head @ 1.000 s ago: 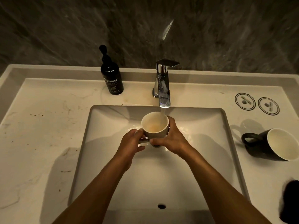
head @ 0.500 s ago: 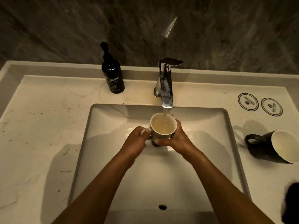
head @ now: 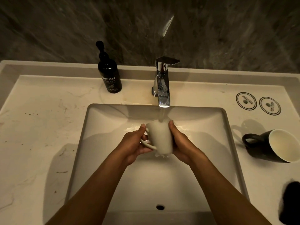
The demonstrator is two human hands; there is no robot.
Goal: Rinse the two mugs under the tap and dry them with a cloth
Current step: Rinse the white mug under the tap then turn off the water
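Observation:
A cream mug is held over the sink basin, turned mouth-down toward me, with water spilling from its rim. My left hand grips its handle on the left. My right hand cups its right side. Water runs from the chrome tap onto the mug's upturned base. A black mug with a pale inside lies on its side on the counter at the right, mouth facing me. A dark cloth lies at the right edge, partly cut off.
A black hand-wash pump bottle stands on the counter left of the tap. Two round printed coasters lie at the back right. The stained marble counter surrounds the basin. An overflow hole shows in the near basin wall.
The cream mug was upright, filling under the tap; both hands have tipped it over toward me, and the water is pouring out into the basin.

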